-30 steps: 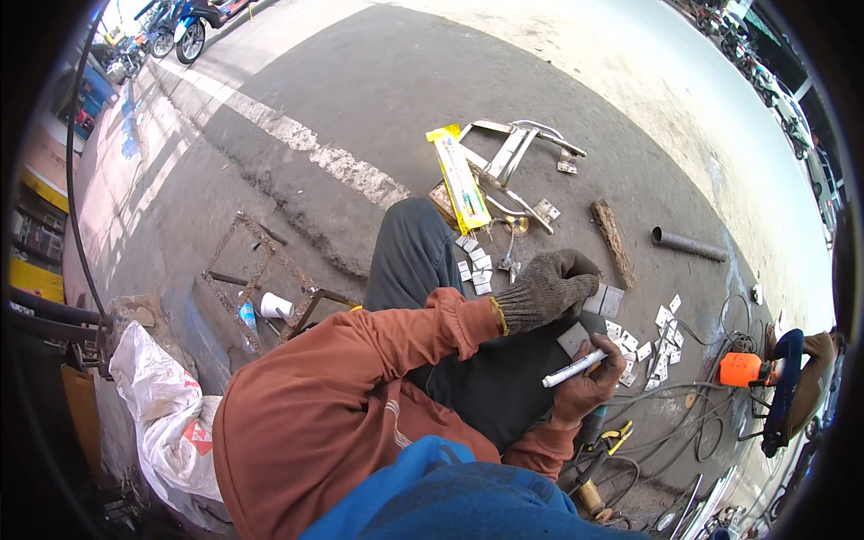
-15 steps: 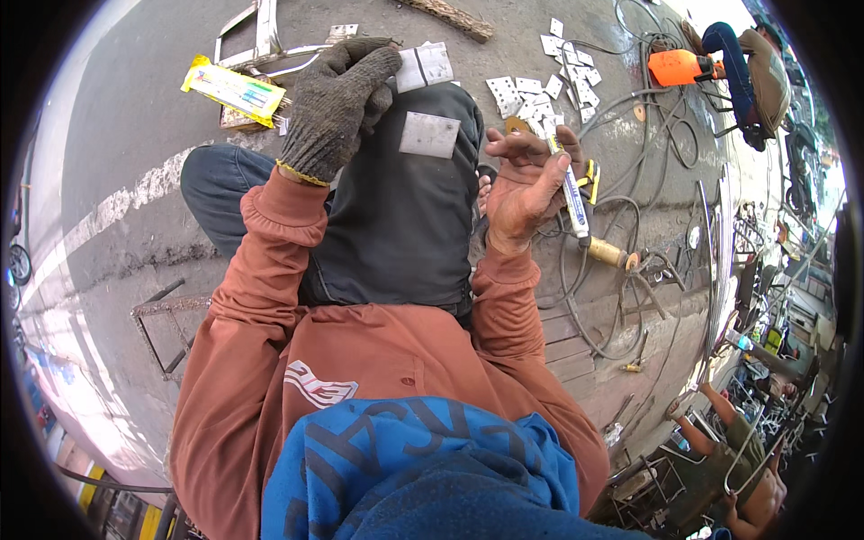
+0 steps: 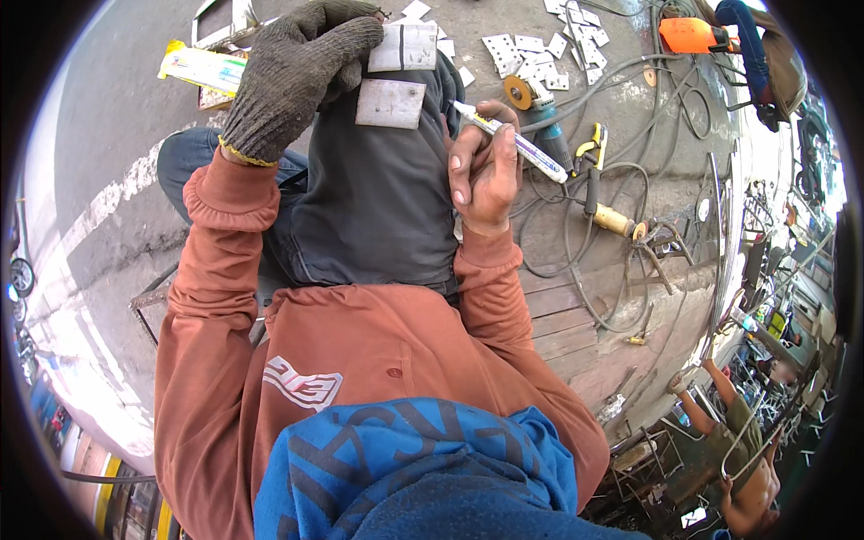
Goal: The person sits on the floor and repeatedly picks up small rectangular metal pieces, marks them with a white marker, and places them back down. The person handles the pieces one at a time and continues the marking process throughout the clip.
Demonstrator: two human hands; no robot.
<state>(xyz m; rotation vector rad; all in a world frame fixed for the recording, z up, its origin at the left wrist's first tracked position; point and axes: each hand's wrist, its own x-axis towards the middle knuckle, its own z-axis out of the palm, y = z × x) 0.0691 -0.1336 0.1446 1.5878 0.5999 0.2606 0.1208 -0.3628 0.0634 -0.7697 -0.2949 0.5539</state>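
Grips lined plate [image 3: 418, 47] in left hand [image 3: 301, 76] over knee [image 3: 436, 99], marker [image 3: 522, 149] in right hand [image 3: 487, 166] beside knee; seems mid-marking, likely needs steady bracing next.

You're in an open-air roadside workshop: painted line [image 3: 115, 191] on pavement [image 3: 103, 135] at left, angle grinder [image 3: 546, 124] and loose plates [image 3: 501, 54] at upper centre.

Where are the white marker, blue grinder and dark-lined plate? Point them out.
White marker [image 3: 533, 157], head view: on its barrel.
Blue grinder [image 3: 553, 142], head view: on its body.
Dark-lined plate [image 3: 420, 47], head view: on its face, right of the line.
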